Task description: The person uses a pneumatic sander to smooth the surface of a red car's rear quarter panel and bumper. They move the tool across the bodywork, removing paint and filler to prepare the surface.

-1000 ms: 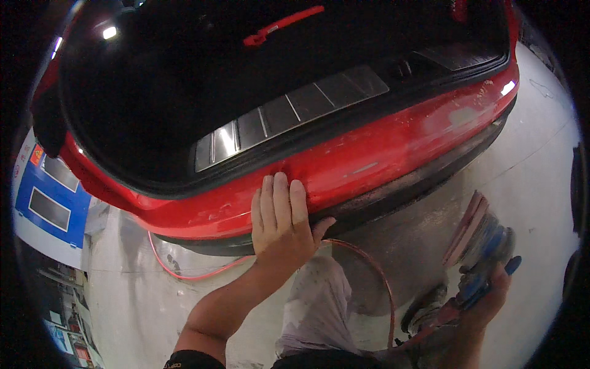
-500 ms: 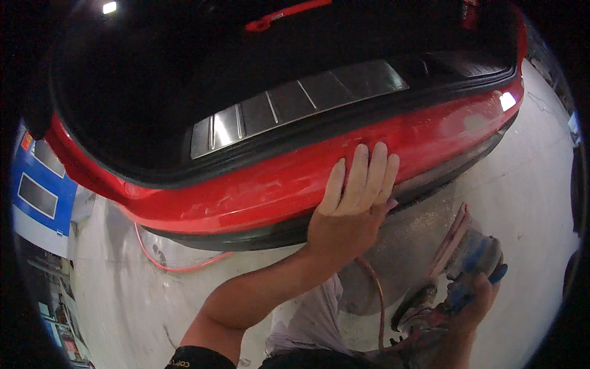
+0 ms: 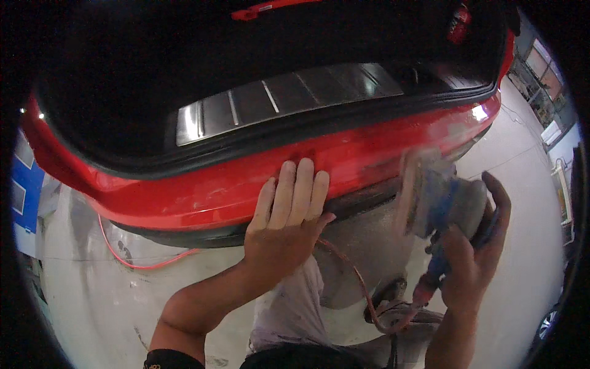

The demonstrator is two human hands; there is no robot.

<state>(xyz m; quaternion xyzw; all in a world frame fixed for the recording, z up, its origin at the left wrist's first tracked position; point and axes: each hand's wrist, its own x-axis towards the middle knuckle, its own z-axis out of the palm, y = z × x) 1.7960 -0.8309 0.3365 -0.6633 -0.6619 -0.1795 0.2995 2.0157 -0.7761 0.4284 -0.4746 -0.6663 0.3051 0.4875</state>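
My left hand (image 3: 286,209) lies flat on the red rear bumper (image 3: 203,197) of a car, its dusty fingers stretched out and close together. To the right, my right hand (image 3: 473,252) grips a blue and grey air sander (image 3: 452,200) by its body, thumb on the near side. The sander's pad (image 3: 410,194) is turned to the left, tilted up on edge and slightly blurred; it is held off in front of the bumper. A dusty hose (image 3: 362,283) runs from the sander's lower end. A dull, greyish sanded patch (image 3: 455,129) shows on the bumper's right part.
Above the bumper is the open trunk with a ribbed metal sill plate (image 3: 283,101). A red bottle-like object (image 3: 459,24) stands inside at right. An orange-red hose (image 3: 147,265) lies on the grey floor (image 3: 92,295). A blue and white thing (image 3: 24,197) stands far left.
My right hand has lifted the sander up toward the bumper. The view has shifted, and my left hand appears further left in it, still flat on the bumper.
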